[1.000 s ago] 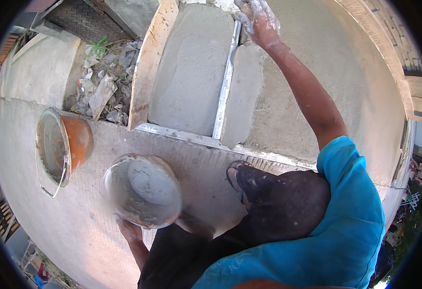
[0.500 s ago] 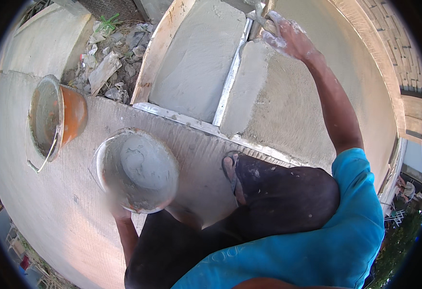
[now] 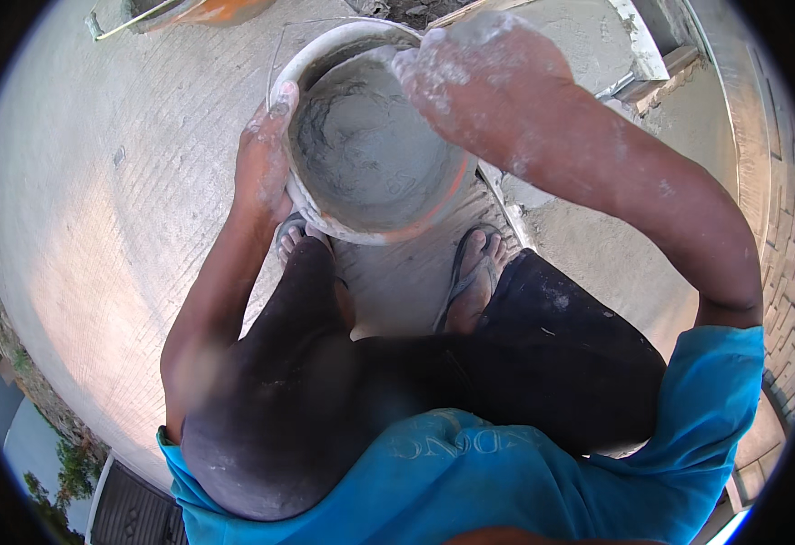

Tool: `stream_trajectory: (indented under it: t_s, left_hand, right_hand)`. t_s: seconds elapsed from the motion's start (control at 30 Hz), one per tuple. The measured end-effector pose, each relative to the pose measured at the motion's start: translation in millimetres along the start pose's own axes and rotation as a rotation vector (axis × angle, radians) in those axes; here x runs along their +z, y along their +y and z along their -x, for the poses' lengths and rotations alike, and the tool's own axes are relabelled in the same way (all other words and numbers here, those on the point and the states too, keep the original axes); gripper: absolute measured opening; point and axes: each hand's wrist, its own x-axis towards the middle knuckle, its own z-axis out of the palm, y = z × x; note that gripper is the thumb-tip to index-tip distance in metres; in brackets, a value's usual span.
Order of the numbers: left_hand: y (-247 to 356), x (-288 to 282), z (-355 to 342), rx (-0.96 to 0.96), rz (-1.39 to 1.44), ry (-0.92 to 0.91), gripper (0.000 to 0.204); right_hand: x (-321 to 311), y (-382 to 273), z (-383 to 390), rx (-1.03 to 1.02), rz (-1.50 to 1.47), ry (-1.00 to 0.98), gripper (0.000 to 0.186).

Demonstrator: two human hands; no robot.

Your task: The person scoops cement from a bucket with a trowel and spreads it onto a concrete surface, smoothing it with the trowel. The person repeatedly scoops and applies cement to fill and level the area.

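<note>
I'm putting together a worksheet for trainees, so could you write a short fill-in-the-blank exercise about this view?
The ____ hand holds the near bucket at its left side.
The wet mix in that bucket is ____ in colour.
The orange bucket is cut off by the picture's ____ edge.
The person's shirt is ____ in colour.

Missing words: left; grey; top; blue.

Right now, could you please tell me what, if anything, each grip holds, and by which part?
The left grip holds the bucket by its left side; what the right grip holds, if anything, cannot be told.
</note>
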Motion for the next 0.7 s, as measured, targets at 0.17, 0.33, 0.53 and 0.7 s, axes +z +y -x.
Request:
stream_trajectory:
  t_s: [0.17, 0.33, 0.53, 0.7]
  left_hand:
    - [-12, -2, -12, 0.137, -0.173, -0.126, 0.066]
    - [-19, 5, -8, 0.139, -0.05, -0.062, 0.048]
    - [-18, 19, -1, 0.174, -0.127, 0.021, 0.047]
    - [-13, 28, 6, 0.204, -0.155, 0.017, 0.048]
  right_hand:
    - [42, -44, 16, -0.336, 0.371, 0.25, 0.034]
    - [57, 26, 43, -0.249, 0.24, 0.547, 0.045]
    - [130, -4, 40, 0.07, -0.257, -0.022, 0.045]
    - [122, -19, 47, 0.095, -0.451, -0.072, 0.049]
